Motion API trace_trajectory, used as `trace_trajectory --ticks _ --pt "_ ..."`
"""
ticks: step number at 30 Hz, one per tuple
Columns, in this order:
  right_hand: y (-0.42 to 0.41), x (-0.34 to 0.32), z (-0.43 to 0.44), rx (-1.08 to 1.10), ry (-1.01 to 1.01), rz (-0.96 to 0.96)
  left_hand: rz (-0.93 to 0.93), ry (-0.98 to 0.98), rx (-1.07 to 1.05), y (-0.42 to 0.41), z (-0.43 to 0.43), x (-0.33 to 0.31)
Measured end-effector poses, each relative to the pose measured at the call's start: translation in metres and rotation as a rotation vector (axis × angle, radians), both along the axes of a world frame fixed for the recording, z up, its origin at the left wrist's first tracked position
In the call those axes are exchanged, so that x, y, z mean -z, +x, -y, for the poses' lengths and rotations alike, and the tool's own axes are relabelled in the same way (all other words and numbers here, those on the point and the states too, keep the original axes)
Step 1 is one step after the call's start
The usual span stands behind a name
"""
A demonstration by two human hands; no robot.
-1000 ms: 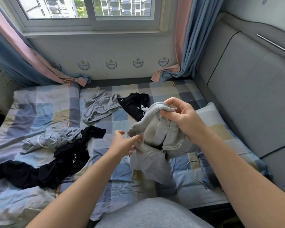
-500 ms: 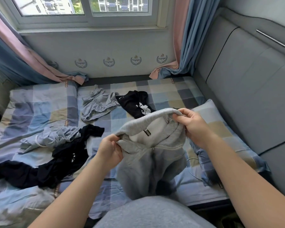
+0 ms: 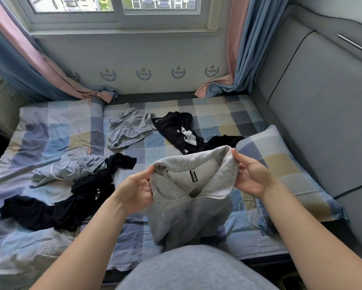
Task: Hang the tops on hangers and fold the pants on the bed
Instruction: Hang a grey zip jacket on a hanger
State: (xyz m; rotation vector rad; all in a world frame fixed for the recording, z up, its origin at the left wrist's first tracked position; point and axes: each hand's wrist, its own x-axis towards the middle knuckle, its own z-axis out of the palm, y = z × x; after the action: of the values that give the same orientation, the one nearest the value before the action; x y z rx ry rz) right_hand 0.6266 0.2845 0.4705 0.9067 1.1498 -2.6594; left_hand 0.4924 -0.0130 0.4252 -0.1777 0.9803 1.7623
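Step in hand, we judge: opening a top for its hanger. Left hand (image 3: 137,190) and right hand (image 3: 252,176) each pinch one side of the collar of the grey zip top (image 3: 188,206), held above the bed's (image 3: 50,139) near edge, body hanging limp. Soft fleece, black neck label, zip part-closed. Next we need a hanger — none in view.

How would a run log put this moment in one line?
task: hang tops | grey top: held above bed | left hand: grips collar | right hand: grips collar | hanger: none in view
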Motion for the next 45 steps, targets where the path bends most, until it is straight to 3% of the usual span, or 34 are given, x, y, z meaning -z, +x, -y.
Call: trace_trajectory --ticks 14,20,23,24,28,32,36,40,45 --pt "-0.001 -0.002 0.032 0.118 -0.148 0.127 -0.007 -0.189 -0.21 0.02 -0.028 0.01" --pt "0.001 -0.005 0.047 0.166 -0.162 0.054 -0.308 -0.607 -0.311 0.015 -0.028 0.009" --pt "0.0 -0.005 0.061 0.165 -0.177 0.044 -0.624 -0.784 -0.05 0.015 -0.023 0.015" --pt "-0.001 -0.006 0.067 0.145 -0.185 0.031 -0.65 -0.812 0.025 0.015 -0.023 0.017" --pt "0.005 -0.012 0.081 0.001 -0.178 -0.045 -0.519 -0.802 0.052 0.007 -0.028 0.014" --pt "0.014 -0.015 0.088 -0.061 -0.091 -0.061 -0.628 -0.861 0.276 -0.009 -0.03 0.007" --pt "0.024 -0.013 0.099 -0.04 -0.077 -0.084 -0.491 -0.627 0.476 -0.016 -0.024 0.021" --pt "0.039 -0.012 0.107 0.132 -0.078 -0.118 -0.425 -0.551 0.345 -0.017 -0.011 0.033" --pt "0.066 0.007 0.126 0.484 -0.182 -0.232 -0.106 -0.377 0.134 -0.021 0.011 0.017"
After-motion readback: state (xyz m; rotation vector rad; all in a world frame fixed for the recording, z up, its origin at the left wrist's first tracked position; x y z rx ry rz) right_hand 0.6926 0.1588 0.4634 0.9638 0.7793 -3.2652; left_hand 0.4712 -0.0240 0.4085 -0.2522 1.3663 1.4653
